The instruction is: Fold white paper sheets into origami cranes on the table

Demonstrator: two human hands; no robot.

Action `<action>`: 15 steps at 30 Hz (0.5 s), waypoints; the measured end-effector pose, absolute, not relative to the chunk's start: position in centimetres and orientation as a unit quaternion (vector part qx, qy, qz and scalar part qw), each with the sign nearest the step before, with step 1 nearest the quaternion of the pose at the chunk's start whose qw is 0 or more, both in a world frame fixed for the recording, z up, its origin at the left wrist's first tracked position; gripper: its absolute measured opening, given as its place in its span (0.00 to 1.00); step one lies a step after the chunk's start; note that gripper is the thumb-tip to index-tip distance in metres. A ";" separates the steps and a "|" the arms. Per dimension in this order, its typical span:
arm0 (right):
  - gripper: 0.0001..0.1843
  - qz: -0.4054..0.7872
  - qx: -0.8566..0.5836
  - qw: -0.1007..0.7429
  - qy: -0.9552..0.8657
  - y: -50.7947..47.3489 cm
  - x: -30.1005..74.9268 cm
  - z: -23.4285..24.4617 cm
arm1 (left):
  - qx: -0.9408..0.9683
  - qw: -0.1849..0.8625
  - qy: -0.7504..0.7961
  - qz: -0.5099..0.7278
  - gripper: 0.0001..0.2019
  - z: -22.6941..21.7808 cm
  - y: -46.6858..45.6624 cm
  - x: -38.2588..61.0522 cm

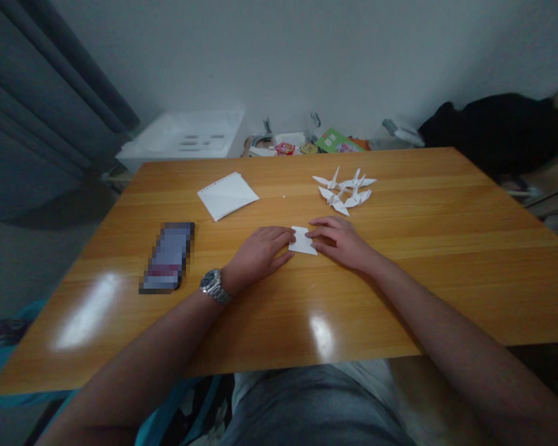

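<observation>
Plain pale wall (279, 68) at the back, dim room, shiny wood-grain table (260, 316) taking up most of the view. Fingers first: the left hand (261, 253) has its fingertips on the left side of a small white piece of paper (302, 240), with a visible gap down to the thumb. The right hand (338, 243) is on the other side, fingers loosely spread, a couple of the tips at the paper's right edge. Can't tell how hard either one is pressing. The paper's flat on the table, right between the hands, and its top edge looks narrower than the bottom. There's a metal watch (214, 285) on the left wrist. Just past the right hand sits a bunch of folded white paper cranes (335, 202), close together, and up and left of the paper is a white notepad (227, 197) with a row of holes along its edge. A phone (167, 257), pixelated over, lies left of the left hand. Beyond the far edge there's a white tray (190, 137), a green packet (337, 141) and some dark fabric (493, 133).
</observation>
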State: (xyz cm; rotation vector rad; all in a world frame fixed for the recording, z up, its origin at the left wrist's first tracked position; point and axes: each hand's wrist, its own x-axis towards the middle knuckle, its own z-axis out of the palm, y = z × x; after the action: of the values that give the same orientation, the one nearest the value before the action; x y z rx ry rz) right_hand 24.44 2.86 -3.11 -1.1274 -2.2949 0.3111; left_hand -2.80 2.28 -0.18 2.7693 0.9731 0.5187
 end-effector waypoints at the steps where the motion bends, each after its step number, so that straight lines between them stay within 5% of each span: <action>1: 0.12 0.115 -0.420 0.280 -0.856 2.9 24.5 -3.2 | 0.925 0.081 0.327 0.174 0.13 -0.2 2.4 -2.9; 15: 0.12 0.123 -0.419 0.268 -0.859 2.7 24.4 -2.8 | 0.921 0.082 0.340 0.171 0.13 0.0 2.3 -2.6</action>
State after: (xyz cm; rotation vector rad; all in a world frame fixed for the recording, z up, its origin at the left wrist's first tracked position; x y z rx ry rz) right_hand 24.40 2.67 -2.77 -1.1316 -2.3171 0.3311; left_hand -2.63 2.33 0.00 2.7518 1.0167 0.5107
